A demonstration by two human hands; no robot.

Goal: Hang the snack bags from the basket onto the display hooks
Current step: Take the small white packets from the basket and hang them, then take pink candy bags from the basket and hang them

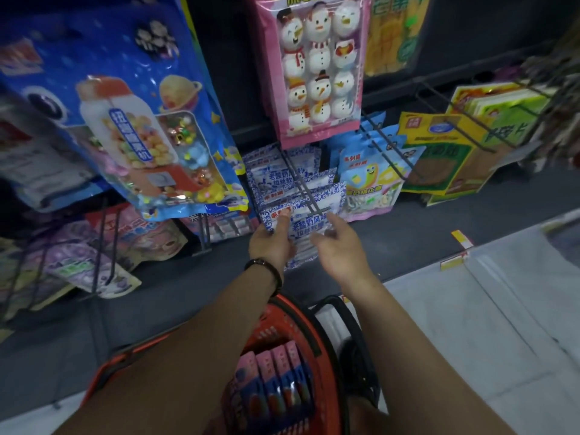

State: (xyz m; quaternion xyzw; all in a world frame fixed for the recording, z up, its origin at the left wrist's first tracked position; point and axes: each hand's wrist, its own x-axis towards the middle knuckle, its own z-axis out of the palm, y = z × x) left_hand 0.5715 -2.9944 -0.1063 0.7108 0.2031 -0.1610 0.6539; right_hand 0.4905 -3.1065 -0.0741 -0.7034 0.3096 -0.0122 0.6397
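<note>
Just under the hook (306,193) tip, the left hand (272,243) pinches a blue-white bag (306,227) at its top corner, thumb on front, while the right hand (340,249), fingers loosely spread, hovers at its other side; light, soft and crinkly, it likely handles best by the stiffer top seal.

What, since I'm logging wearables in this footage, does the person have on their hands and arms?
The left hand and right hand are ungloved, and no sleeves show. A dark bracelet, seemingly beaded, circles the left wrist; the right wrist carries nothing. The fingers are too blurred to tell whether there are rings.
</note>
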